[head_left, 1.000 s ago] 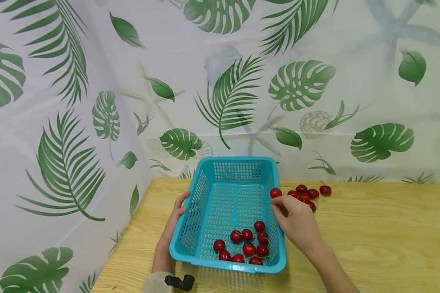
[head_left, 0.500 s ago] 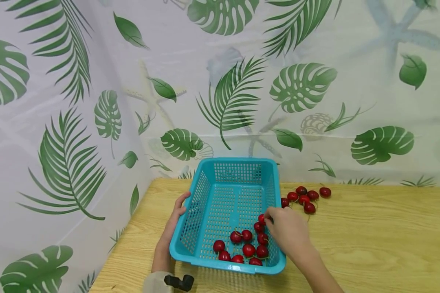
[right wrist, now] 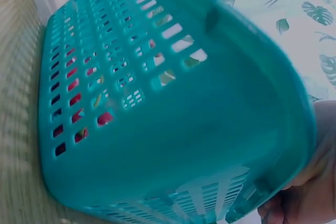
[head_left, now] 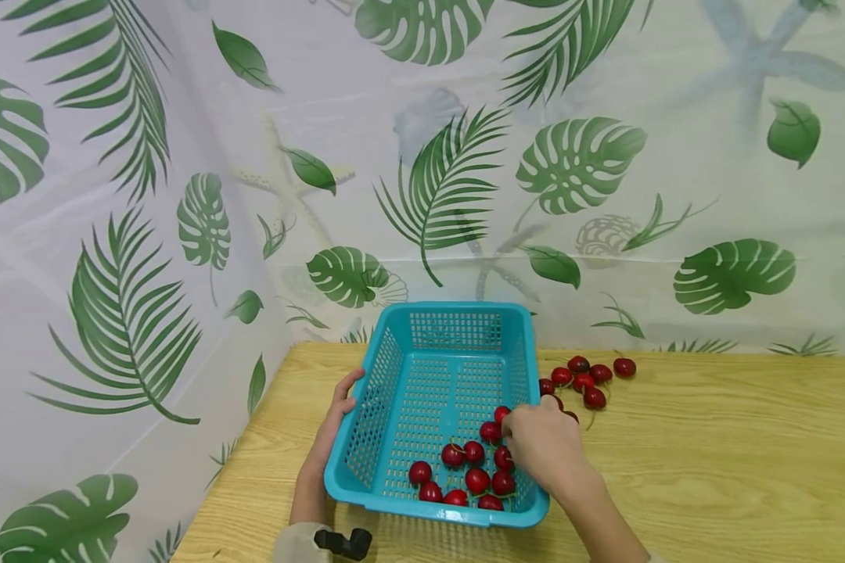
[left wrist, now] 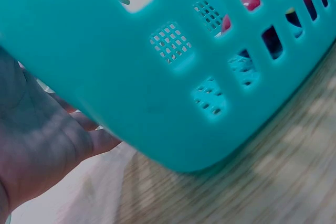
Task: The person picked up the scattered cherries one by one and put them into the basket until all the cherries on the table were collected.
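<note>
Cherries (head_left: 476, 480): red, stemmed, lying inside the basket, mostly in its near right part, a few toward the near middle.
Cherry at the fingertips (head_left: 501, 415): inside the basket by the right wall, touching or almost touching the right hand.
Basket (head_left: 401, 507): turquoise, slotted, on the bench, its far half showing bare floor.
Right hand (head_left: 544, 439): reaches over the right rim, back of the hand up, fingers bent down and inward; whether they pinch that cherry I cannot tell (the knuckles cover the tips).
Left hand (head_left: 334, 418): outside the left wall, fingers fairly straight and laid against the rim, palm toward the basket.
Loose cherries (head_left: 583, 382): a cluster on the bench, right of the basket toward the far side.
Left wrist view: adds the spread palm and the outer slots, with scraps of red behind them; the head view hides that palm.
Right wrist view: shows the outside of the basket and red fruit through its slots, with the right hand at the rim, its fingertips out of sight.
Bench (head_left: 732, 461): pale wood grain, running right.
Backdrop (head_left: 605, 70): white, printed with green leaves, behind and left.
</note>
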Demonstrator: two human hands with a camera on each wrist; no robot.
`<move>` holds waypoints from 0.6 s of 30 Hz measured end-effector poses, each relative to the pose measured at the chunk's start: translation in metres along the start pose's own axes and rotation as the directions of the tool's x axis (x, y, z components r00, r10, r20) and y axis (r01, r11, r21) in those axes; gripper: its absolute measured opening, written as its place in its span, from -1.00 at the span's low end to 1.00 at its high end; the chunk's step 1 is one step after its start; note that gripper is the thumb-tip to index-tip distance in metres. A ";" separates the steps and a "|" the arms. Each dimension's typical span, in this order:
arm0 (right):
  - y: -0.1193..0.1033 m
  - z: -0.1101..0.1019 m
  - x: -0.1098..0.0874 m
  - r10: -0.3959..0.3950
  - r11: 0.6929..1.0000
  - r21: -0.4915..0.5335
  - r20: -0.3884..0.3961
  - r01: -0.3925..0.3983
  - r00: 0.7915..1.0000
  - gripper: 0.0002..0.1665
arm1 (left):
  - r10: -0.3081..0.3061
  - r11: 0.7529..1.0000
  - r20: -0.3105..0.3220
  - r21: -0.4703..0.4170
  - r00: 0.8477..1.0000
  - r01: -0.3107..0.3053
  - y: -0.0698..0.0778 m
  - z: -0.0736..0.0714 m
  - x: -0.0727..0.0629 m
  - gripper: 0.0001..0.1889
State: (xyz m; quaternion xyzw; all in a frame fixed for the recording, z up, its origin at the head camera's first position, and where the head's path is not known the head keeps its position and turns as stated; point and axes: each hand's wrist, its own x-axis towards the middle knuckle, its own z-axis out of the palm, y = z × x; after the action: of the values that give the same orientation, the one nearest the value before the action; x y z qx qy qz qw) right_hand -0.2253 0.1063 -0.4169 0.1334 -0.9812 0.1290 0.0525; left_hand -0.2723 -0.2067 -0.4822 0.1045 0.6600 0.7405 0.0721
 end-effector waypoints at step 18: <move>0.028 0.001 0.004 -0.007 0.904 0.417 -0.206 0.095 0.979 -0.84 | 0.004 1.000 -0.005 0.003 1.000 -0.004 0.010 0.001 0.001 -0.44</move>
State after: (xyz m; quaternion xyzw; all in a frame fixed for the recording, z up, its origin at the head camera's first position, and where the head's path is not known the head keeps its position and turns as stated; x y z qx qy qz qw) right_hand -0.2367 0.1314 -0.4246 0.1538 -0.9155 0.3506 0.1235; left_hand -0.2722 -0.2066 -0.4720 0.1039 0.6609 0.7400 0.0689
